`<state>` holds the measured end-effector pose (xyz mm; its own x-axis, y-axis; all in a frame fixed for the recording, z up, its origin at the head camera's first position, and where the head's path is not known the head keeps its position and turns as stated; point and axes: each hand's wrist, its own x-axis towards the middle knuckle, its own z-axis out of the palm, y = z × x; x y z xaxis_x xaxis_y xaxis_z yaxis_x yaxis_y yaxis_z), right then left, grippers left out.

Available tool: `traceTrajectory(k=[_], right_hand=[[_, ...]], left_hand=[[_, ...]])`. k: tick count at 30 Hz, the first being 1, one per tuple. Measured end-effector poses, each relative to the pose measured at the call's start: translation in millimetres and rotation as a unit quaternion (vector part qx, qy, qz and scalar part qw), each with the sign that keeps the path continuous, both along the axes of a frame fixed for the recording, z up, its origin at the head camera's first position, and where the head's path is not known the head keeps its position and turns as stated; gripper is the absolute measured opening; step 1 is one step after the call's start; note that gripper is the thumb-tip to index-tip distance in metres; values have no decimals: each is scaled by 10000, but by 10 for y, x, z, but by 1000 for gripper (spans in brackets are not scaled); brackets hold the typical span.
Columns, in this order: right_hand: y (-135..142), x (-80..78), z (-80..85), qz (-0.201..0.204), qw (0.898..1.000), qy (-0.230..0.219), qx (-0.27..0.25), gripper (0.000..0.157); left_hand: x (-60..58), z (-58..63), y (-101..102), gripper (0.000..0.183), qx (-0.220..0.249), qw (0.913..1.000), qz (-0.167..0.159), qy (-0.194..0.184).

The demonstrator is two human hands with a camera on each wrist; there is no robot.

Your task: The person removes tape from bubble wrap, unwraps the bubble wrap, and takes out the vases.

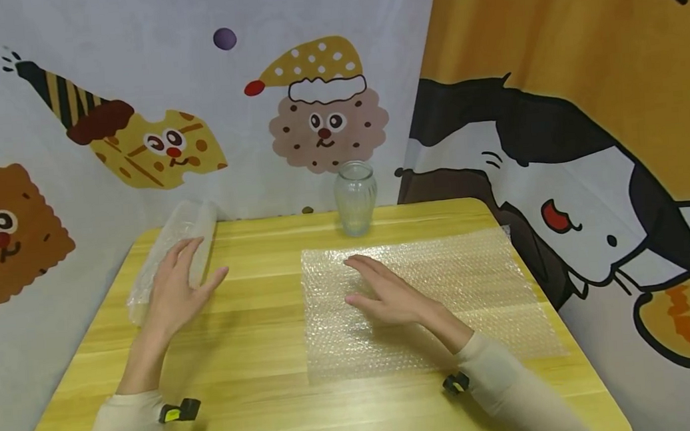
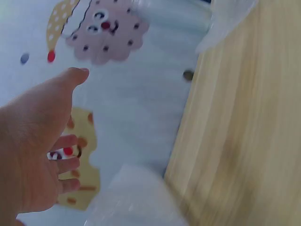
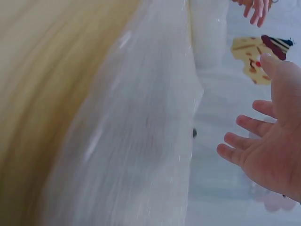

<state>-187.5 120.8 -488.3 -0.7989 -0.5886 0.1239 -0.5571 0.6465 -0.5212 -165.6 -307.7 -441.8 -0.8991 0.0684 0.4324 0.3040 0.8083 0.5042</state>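
A sheet of clear bubble wrap point(image 1: 465, 300) lies flat on the right half of the table. My right hand point(image 1: 386, 293) hovers over its left part, fingers extended, holding nothing. At the far left lies a long bundle of bubble wrap point(image 1: 167, 244); whether something is inside, I cannot tell. My left hand point(image 1: 178, 287) is above the near part of that bundle, fingers and thumb spread, with nothing held. Behind the sheet, near the back edge, a clear ribbed glass vase point(image 1: 356, 198) stands upright. In the left wrist view the vase point(image 2: 176, 14) shows at the top.
The yellow wood-grain table point(image 1: 258, 355) narrows toward the back. Directly behind it hangs a white cloth point(image 1: 158, 28) printed with cartoon biscuits, and an orange cartoon curtain point(image 1: 579, 39) is at the right. Each wrist carries a small black camera strap point(image 1: 181, 410).
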Motion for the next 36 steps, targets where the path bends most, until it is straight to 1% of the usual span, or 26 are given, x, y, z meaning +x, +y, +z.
traceTrajectory(k=[2,4,6,9,11,13,16,19,21,23,26,31,36], right_hand=[[-130,-20,0,108,9999,-44,-53,76],[-260,-45,-1,212,9997,-83,-109,75],[-395,-74,10,342,9991,-146,-199,74],[-598,-115,27,530,9978,-217,-333,74],[-721,-138,40,621,9968,-315,-385,74],[-837,-163,48,694,9960,-391,-414,75],[-997,-211,68,783,9950,-458,-422,74],[-1143,-261,95,845,9945,-476,-395,73],[-1230,-291,113,881,9941,-509,-377,74],[-1309,-315,127,897,9939,-540,-334,76],[-1437,-358,136,979,9930,-552,-351,75],[-1673,-422,128,1054,9913,-705,-342,73],[-1880,-479,123,918,9907,-957,-310,75]], left_hand=[[-7,33,-133,76,30,9999,131,-76],[-5,51,-271,76,65,9994,261,-234],[-6,61,-410,77,102,9982,377,-448],[-12,71,-600,81,83,9947,494,-898],[-34,73,-707,84,13,9922,458,-1158],[-68,72,-800,85,-19,9893,353,-1415],[-125,68,-916,86,76,9842,226,-1754],[-177,61,-1011,86,176,9779,248,-2069],[-203,50,-1059,87,165,9734,317,-2265],[-223,33,-1102,89,163,9682,379,-2467],[-238,4,-1157,93,315,9587,420,-2794],[-264,-49,-1264,97,581,9433,336,-3251],[-316,-65,-1315,100,733,9293,256,-3610]])
